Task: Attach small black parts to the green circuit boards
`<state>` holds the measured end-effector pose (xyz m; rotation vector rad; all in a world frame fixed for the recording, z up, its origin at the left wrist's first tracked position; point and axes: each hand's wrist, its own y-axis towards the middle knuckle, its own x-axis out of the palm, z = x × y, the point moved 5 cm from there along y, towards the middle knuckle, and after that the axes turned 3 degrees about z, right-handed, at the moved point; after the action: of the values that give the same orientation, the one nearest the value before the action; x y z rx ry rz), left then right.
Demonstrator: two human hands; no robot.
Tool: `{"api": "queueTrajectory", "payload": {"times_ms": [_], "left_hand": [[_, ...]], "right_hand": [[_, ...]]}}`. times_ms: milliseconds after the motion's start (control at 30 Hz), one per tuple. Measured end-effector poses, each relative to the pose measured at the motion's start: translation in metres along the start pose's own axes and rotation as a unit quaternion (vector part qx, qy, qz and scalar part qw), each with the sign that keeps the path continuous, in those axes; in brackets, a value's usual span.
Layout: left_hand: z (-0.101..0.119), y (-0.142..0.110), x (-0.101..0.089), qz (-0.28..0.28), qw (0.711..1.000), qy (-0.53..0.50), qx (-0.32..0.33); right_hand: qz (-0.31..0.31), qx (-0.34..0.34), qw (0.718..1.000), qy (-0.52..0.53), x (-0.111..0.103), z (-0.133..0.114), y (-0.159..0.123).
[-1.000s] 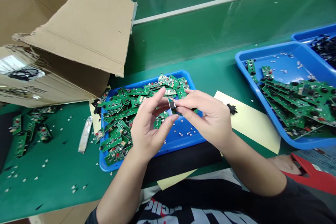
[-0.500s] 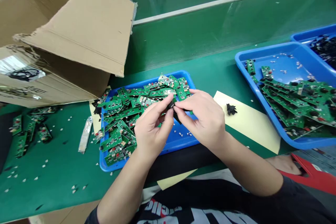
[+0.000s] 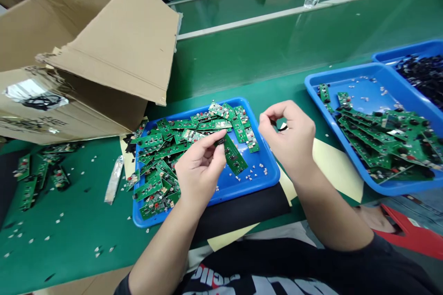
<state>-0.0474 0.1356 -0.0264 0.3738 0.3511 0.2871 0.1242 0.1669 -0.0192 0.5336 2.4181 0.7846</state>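
My left hand (image 3: pixel 199 168) pinches one end of a green circuit board (image 3: pixel 235 156) between thumb and fingertips. A small black part sits at the pinched end, and the board slants down to the right over the blue tray (image 3: pixel 273 179). To the right, apart from the board, my right hand (image 3: pixel 292 136) is raised with thumb and forefinger closed together; whatever they may hold is too small or hidden. Below my left hand, a heap of similar circuit boards (image 3: pixel 155 184) fills the tray's left and back. Small white bits (image 3: pixel 254 173) lie loose in its right part.
An open cardboard box (image 3: pixel 114 50) stands back left. Another blue tray (image 3: pixel 311 85) with boards is at the right, with a tray of black parts (image 3: pixel 420 71) behind it. Yellow paper (image 3: pixel 337 170) lies between trays. Loose boards (image 3: pixel 29 189) and a silvery strip (image 3: pixel 114 179) lie left.
My right hand has moved away from the left hand, rightward and slightly up. The circuit board now shows in my left hand, which has stayed nearly in place.
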Motion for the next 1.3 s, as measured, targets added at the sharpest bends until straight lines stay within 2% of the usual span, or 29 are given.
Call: {"api": "queueTrajectory", "payload": {"times_ms": [67, 167, 200, 267, 333, 433, 567, 633, 700, 767, 800, 900, 933, 1033, 1100, 1167, 1233, 1300], "left_hand": [[-0.005, 0.002, 0.001, -0.004, 0.997, -0.056, -0.046], [-0.013, 0.006, 0.003, -0.004, 0.989, -0.12, -0.086], [-0.014, 0.007, 0.003, -0.002, 0.988, -0.126, -0.091], [-0.015, 0.008, 0.0, 0.004, 0.991, -0.103, -0.083], [-0.014, 0.011, -0.006, 0.014, 0.998, -0.038, -0.052], [-0.007, 0.014, -0.013, 0.024, 0.996, 0.075, 0.029], [-0.005, 0.012, 0.002, -0.052, 0.987, 0.121, 0.093], [-0.006, 0.005, 0.015, -0.116, 0.982, 0.109, 0.097], [-0.011, -0.002, 0.026, -0.179, 0.975, 0.102, 0.079], [-0.015, -0.003, 0.027, -0.188, 0.97, 0.133, 0.074], [-0.016, 0.0, 0.023, -0.172, 0.967, 0.164, 0.088], [-0.022, 0.016, 0.002, -0.117, 0.937, 0.313, 0.1], [-0.025, 0.023, -0.007, -0.096, 0.928, 0.351, 0.085], [-0.035, 0.037, -0.03, -0.056, 0.904, 0.422, 0.026], [-0.043, 0.04, -0.035, -0.055, 0.89, 0.452, -0.007], [-0.048, 0.041, -0.033, -0.066, 0.88, 0.469, -0.026], [-0.049, 0.041, -0.031, -0.076, 0.874, 0.48, -0.033], [-0.047, 0.041, -0.031, -0.077, 0.871, 0.484, -0.033]], "right_hand": [[-0.083, 0.091, 0.983, 0.134, 0.006, 0.006, 0.001], [-0.248, 0.196, 0.903, 0.29, 0.025, 0.0, -0.011], [-0.277, 0.218, 0.88, 0.318, 0.029, -0.002, -0.015], [-0.296, 0.242, 0.856, 0.349, 0.034, -0.007, -0.018], [-0.29, 0.25, 0.85, 0.363, 0.034, -0.01, -0.017], [-0.28, 0.254, 0.854, 0.358, 0.029, -0.011, -0.016], [-0.264, 0.251, 0.872, 0.327, 0.015, -0.006, -0.03], [-0.245, 0.241, 0.9, 0.269, 0.003, 0.004, -0.037], [-0.193, 0.219, 0.946, 0.141, -0.021, 0.023, -0.037], [-0.121, 0.218, 0.966, 0.061, -0.054, 0.046, -0.032], [-0.077, 0.215, 0.973, 0.015, -0.074, 0.059, -0.027], [0.02, 0.206, 0.975, -0.082, -0.129, 0.101, -0.012], [0.054, 0.177, 0.965, -0.188, -0.147, 0.112, -0.008], [0.066, 0.154, 0.954, -0.248, -0.176, 0.146, -0.001], [0.035, 0.128, 0.95, -0.282, -0.18, 0.158, 0.0], [0.029, 0.098, 0.939, -0.328, -0.179, 0.159, 0.001], [0.04, 0.066, 0.934, -0.349, -0.174, 0.145, 0.004], [0.052, 0.041, 0.946, -0.317, -0.166, 0.121, 0.009]]}}
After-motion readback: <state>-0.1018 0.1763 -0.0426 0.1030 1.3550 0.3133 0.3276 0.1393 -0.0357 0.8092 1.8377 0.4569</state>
